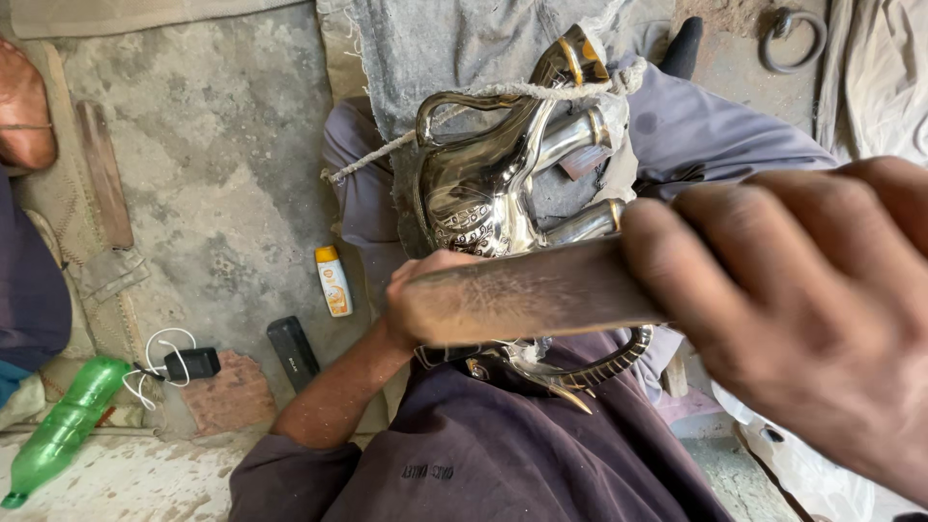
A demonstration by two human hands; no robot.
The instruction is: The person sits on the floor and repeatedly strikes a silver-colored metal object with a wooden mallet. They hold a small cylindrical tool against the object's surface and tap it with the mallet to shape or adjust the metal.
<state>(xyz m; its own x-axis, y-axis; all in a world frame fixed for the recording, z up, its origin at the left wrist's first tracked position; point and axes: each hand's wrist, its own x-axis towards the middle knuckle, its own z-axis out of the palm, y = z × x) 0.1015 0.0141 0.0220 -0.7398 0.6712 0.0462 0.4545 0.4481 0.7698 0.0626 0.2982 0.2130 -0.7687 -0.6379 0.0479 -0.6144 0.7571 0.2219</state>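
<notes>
A shiny metal elephant-shaped figure lies on my lap, tied with a rope over grey cloth. A long flat metal file lies across the figure's lower part. My left hand grips the file's far end, fingers curled over it. My right hand is close to the camera and holds the file's near end. A curved dark part of the figure pokes out below the file.
On the concrete floor at left lie a small white and orange bottle, a black bar-shaped object, a black charger with white cable and a green plastic bottle. A metal ring sits top right. Another person's foot shows at far left.
</notes>
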